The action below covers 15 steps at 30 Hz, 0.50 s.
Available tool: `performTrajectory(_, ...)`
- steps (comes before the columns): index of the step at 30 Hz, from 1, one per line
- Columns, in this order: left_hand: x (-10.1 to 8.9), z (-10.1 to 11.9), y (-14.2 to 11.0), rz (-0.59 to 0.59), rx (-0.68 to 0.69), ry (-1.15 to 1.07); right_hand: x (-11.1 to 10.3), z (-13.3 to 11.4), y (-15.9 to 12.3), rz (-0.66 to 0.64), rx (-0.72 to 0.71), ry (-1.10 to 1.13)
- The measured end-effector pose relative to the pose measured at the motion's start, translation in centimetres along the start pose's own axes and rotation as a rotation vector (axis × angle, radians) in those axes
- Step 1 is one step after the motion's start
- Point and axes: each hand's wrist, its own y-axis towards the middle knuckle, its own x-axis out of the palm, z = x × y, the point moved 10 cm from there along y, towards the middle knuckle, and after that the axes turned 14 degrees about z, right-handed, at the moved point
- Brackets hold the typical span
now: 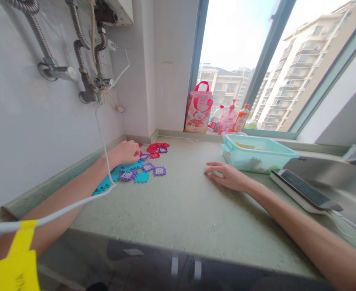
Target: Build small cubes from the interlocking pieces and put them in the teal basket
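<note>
My left hand [126,152] reaches over a cluster of notched puzzle tiles at the back left of the counter. Its fingers curl down toward the pieces, and what they touch or hold is hidden. Red tiles [157,147] lie just beyond it. Purple tiles [159,171], some with a pale printed square, and blue tiles [142,177] lie to the near side, partly overlapping. My right hand [226,176] rests on the counter [178,210] with its fingers stretched apart and nothing in them, left of a mint plastic tub [250,159].
A white cable [75,207] with a yellow tag [17,266] crosses over my left forearm. At right, a phone on a white block [305,190] sits by the steel sink [332,182]. A pink bag [198,113] and several bottles [227,119] line the windowsill.
</note>
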Motion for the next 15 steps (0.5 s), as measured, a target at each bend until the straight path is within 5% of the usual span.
performTrajectory(5,0.5,0.6,0.0,-0.017,0.049,0.042,0.1,-0.1,0.1,-0.012,0.004,0.007)
performTrajectory(15,0.4,6.9,-0.2,-0.060,0.210,-0.230,0.2,0.1,0.1,-0.018,0.015,-0.001)
